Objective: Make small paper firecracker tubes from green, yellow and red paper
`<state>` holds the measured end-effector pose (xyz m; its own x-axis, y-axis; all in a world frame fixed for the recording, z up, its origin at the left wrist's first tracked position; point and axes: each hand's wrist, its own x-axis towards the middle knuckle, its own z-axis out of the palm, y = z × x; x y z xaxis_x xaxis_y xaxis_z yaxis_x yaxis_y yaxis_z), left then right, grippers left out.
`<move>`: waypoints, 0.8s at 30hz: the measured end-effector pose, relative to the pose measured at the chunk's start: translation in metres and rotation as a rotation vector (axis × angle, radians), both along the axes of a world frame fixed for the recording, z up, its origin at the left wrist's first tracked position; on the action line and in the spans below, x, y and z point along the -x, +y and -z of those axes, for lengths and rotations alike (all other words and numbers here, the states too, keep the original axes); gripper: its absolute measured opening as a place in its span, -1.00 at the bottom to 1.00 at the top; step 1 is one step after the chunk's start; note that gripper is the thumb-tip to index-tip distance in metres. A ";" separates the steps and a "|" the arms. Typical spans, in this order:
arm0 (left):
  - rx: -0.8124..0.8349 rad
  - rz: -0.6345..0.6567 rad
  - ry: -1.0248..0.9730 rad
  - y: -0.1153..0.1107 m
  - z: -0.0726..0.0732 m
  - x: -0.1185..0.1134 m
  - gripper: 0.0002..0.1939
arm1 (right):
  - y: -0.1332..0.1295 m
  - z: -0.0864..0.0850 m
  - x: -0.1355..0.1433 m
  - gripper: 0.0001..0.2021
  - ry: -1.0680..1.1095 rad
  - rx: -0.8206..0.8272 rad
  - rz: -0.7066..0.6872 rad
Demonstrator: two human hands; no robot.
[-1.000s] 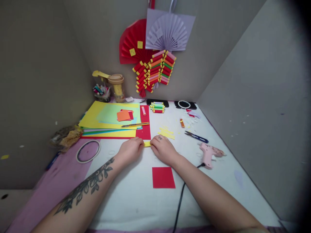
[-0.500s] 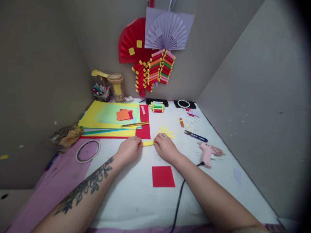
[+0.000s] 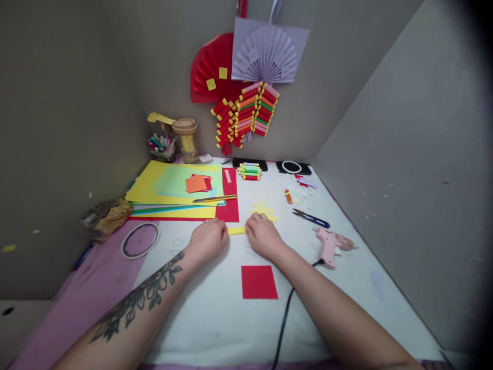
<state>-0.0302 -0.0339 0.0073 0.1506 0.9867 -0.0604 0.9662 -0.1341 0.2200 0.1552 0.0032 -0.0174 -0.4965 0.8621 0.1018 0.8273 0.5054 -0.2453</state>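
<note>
Probably mid-shaping: left hand (image 3: 210, 239) and right hand (image 3: 264, 235), both curled nearly closed, seem to pinch one yellow strip (image 3: 236, 231) at its ends; it spans the gap between them. Fingertips hidden; rolled or folded, can't tell. Next move likely calls for even pressure both ends. Counts: one red square (image 3: 259, 282) nearer the body than right hand; one glue gun (image 3: 329, 246), one snips (image 3: 311, 218) right of it; one cutter (image 3: 214, 198) beyond left hand.
</note>
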 end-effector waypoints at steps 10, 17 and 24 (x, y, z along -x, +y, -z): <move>0.022 -0.077 0.000 0.003 0.000 -0.005 -0.78 | -0.001 -0.003 0.008 -0.79 -0.100 -0.022 0.043; 0.040 -0.112 -0.012 0.005 0.002 -0.005 -0.79 | -0.003 -0.001 0.010 -0.79 -0.116 -0.041 0.061; 0.037 -0.121 -0.082 0.006 0.001 0.002 -0.90 | -0.004 -0.001 0.009 -0.84 -0.053 -0.027 0.088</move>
